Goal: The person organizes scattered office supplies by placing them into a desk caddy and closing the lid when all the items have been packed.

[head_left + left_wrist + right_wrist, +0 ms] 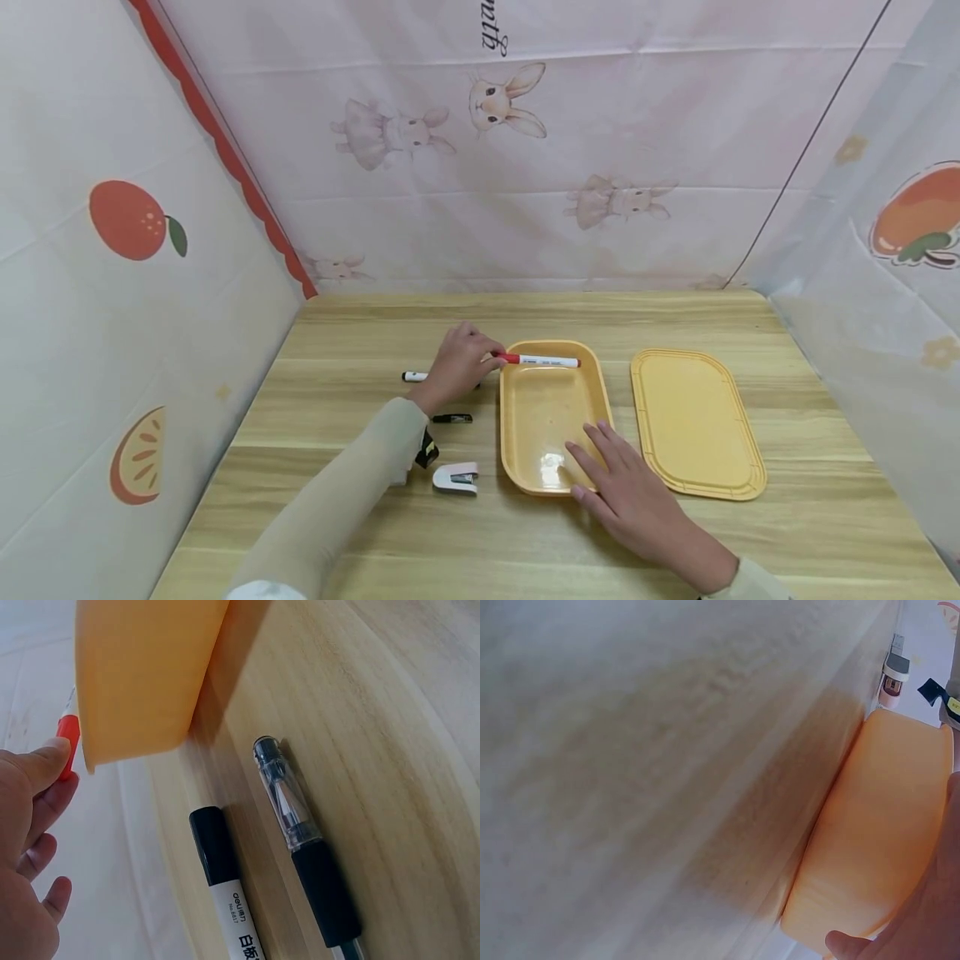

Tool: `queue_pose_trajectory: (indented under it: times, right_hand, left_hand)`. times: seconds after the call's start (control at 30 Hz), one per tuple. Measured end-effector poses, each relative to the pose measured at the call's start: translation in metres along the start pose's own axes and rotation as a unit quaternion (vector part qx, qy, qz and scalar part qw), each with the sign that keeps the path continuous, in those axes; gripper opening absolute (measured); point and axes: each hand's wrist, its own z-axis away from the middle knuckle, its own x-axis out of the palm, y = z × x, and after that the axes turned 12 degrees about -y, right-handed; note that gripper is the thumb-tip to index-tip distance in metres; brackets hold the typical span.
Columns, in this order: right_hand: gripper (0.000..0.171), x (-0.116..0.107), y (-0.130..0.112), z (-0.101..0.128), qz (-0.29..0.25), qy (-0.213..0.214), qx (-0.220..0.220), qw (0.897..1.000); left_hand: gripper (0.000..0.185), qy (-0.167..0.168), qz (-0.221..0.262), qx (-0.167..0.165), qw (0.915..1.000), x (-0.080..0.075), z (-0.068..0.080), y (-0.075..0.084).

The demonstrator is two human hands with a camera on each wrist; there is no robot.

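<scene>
Red-capped, the marker point(551, 362) extends over the far end of the yellow box point(543, 417), its capped end pinched by the left hand point(457, 367); the right hand point(636, 502), fingers spread, lies at the box's near right corner. Sound technique probably requires light steadying there and a level lowering, released only once the cap clears the rim.

- On the white cylindrical marker with a black cap point(226, 883), "deli 得力" is printed, with "No.6817" beneath.
- Farther along its barrel, larger characters, "白板", can be read, cut off at the view's edge.
- On the pale pink fabric backdrop point(517, 167), sideways black script, apparently "with", is cut off at the top.
- On the slim red-and-white marker point(542, 361), small print cannot be read.
</scene>
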Motion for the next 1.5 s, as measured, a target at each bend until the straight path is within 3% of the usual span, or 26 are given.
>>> queue_pose_trajectory:
  times: [0.3, 0.9, 1.2, 1.33, 1.5]
  right_hand:
    - [0.057, 0.0, 0.001, -0.001, -0.001, -0.006, 0.003, 1.0]
    - [0.058, 0.002, 0.001, -0.001, 0.006, 0.008, -0.013, 1.0]
    - [0.061, 0.001, -0.002, -0.001, 0.02, 0.016, -0.018, 0.999]
    - [0.061, -0.001, -0.003, -0.001, 0.027, 0.017, -0.019, 0.999]
    - [0.06, 0.0, -0.002, -0.001, 0.034, 0.028, -0.023, 0.999]
  left_hand:
    - [0.019, -0.03, -0.037, -0.004, 0.9989, 0.0, -0.002, 0.008]
    - [0.021, 0.008, -0.162, 0.06, 0.985, 0.009, -0.007, 0.014]
    - [0.021, -0.014, -0.185, 0.062, 0.9806, 0.01, -0.01, 0.016]
    - [0.019, -0.036, -0.211, 0.067, 0.9745, 0.006, -0.012, 0.021]
    - [0.018, -0.068, -0.285, 0.075, 0.953, 0.002, -0.02, 0.033]
